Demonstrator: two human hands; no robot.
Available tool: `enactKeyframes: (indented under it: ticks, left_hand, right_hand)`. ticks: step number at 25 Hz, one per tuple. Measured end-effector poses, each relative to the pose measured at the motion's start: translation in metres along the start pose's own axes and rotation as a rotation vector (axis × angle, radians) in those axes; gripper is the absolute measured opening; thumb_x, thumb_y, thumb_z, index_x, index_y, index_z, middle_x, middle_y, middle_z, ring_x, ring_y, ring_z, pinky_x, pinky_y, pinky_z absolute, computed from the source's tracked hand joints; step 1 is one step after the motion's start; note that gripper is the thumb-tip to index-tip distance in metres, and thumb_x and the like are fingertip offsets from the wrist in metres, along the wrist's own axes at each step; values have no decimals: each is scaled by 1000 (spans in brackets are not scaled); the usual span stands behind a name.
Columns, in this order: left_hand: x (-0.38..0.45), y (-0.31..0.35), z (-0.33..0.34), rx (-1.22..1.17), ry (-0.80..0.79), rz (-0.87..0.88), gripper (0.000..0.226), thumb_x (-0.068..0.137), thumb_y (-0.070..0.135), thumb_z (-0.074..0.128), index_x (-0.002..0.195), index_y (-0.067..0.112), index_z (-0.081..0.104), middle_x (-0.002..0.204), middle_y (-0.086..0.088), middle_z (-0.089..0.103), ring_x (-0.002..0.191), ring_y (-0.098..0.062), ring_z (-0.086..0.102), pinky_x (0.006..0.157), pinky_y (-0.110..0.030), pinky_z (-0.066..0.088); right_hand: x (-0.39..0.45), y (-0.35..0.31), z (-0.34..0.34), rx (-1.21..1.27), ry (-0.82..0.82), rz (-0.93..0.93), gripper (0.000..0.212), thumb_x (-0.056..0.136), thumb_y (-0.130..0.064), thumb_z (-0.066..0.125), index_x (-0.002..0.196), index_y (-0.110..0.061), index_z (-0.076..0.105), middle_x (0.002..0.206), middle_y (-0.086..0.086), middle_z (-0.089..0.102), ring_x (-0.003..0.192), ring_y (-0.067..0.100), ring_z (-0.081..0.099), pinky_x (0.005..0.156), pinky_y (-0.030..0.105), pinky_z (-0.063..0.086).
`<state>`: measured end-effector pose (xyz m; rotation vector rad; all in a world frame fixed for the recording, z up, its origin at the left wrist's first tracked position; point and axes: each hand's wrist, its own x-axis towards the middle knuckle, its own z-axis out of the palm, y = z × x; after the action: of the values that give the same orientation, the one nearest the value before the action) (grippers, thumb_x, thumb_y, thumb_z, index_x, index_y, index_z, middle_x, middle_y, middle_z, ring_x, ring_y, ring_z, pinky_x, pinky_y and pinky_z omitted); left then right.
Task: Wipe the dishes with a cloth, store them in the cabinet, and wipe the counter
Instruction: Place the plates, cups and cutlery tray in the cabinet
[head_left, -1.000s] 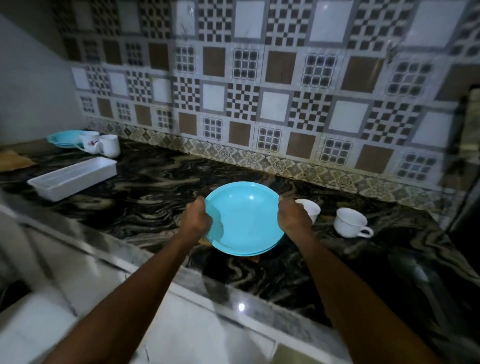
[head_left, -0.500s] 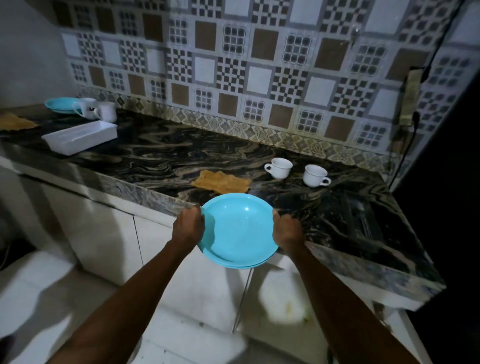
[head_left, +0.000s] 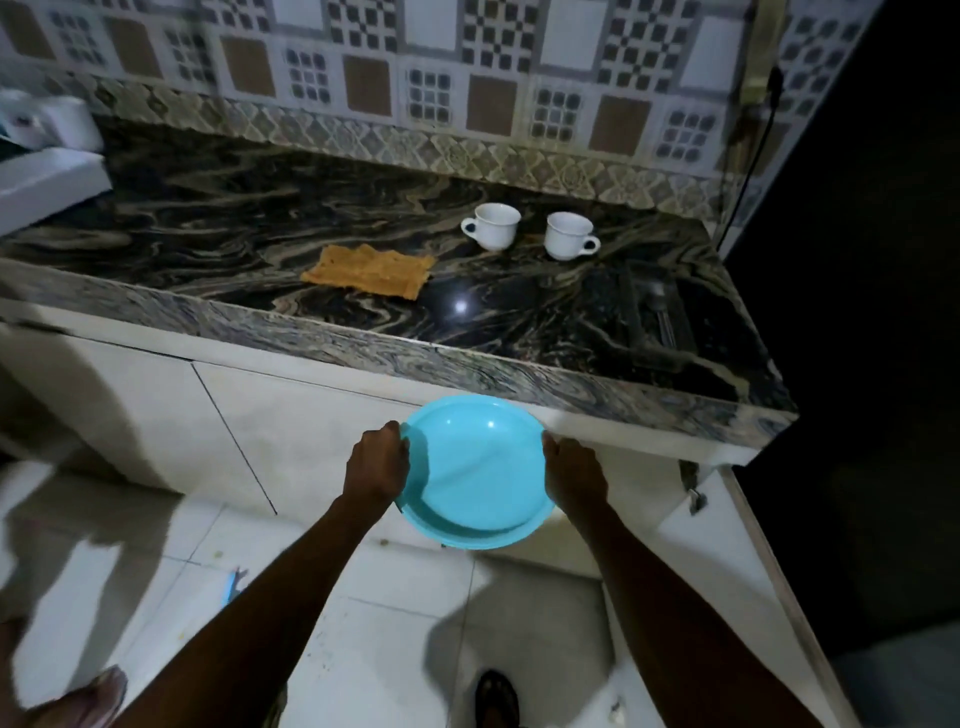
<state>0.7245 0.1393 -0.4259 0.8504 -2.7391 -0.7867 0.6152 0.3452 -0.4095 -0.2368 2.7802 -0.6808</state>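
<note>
A stack of turquoise plates (head_left: 475, 467) hangs in front of the white cabinet doors (head_left: 322, 431), below the counter's edge. My left hand (head_left: 378, 462) grips its left rim and my right hand (head_left: 574, 473) grips its right rim. On the dark marbled counter (head_left: 234, 218) lies an orange cloth (head_left: 370, 270). Two white cups (head_left: 492, 224) (head_left: 569, 235) stand upright behind it to the right.
A white rectangular tray (head_left: 41, 187) and a white mug (head_left: 57, 122) sit at the counter's far left. An open cabinet door (head_left: 737, 519) juts out at the right, with a dark space beyond. My feet (head_left: 496, 696) stand on white floor tiles.
The plates have come off the counter, back toward me and down in front of the cabinet. I have stepped back, and the cloth that lay under them now shows.
</note>
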Motion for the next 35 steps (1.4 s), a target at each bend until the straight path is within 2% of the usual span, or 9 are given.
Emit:
enactKeyframes:
  ticks: [2,9,14,17,20,23,28,33,35]
  left_hand:
    - [-1,8,25,5,-62,-10,28,96,23,44,103,-3,54,105,-24,63,101,-43,58,78,-44,46]
    - [-5,30,116,4,-241,-57,33,97,26,46,102,-6,53,105,-26,61,102,-44,56,79,-44,44]
    - [9,34,176,-122,-254,-198,33,89,17,56,111,-6,49,101,-26,63,100,-42,57,78,-41,44]
    - [23,24,214,-152,-273,-187,47,76,32,49,104,-6,53,93,-25,65,94,-42,59,74,-42,45]
    - [48,-1,270,-124,-286,-172,50,67,32,45,101,-4,55,100,-23,64,97,-41,57,76,-41,45]
    - [72,-32,346,-68,-255,-151,29,81,15,57,103,-4,55,106,-24,62,102,-41,56,80,-41,45]
    - [115,-100,483,-37,-246,10,38,76,20,51,102,-8,56,106,-28,62,99,-43,58,77,-39,44]
    - [163,-155,587,7,-157,140,49,65,26,43,99,-6,58,103,-26,64,97,-42,59,77,-39,45]
    - [181,-170,610,-3,-129,154,42,73,23,49,102,-5,59,104,-25,65,99,-41,60,79,-38,46]
  right_hand:
    - [2,27,3,-68,-48,19,50,103,-42,25,124,-7,53,128,18,54,121,34,51,96,39,42]
    - [30,116,28,-90,-129,150,47,100,-42,35,114,-3,56,120,23,58,113,37,56,93,39,44]
    - [75,164,61,-58,-155,145,45,100,-40,35,107,0,56,111,25,61,110,39,57,102,45,41]
    - [102,189,92,-70,-161,143,44,101,-38,34,106,0,56,109,25,63,109,39,58,106,47,37]
    - [138,217,143,-46,-144,131,43,100,-38,36,105,-1,56,111,26,62,108,40,58,99,46,42]
    - [182,254,206,-48,-76,100,44,100,-38,39,109,1,57,115,26,61,109,41,58,85,41,46]
    - [264,321,315,-22,-58,62,47,102,-39,35,118,1,54,124,23,57,116,36,54,89,38,42]
    - [348,375,412,53,-9,-58,43,100,-33,44,104,7,58,111,27,62,104,39,59,76,34,42]
    - [369,381,430,98,2,-58,38,99,-31,45,96,5,58,101,25,62,98,37,60,72,32,40]
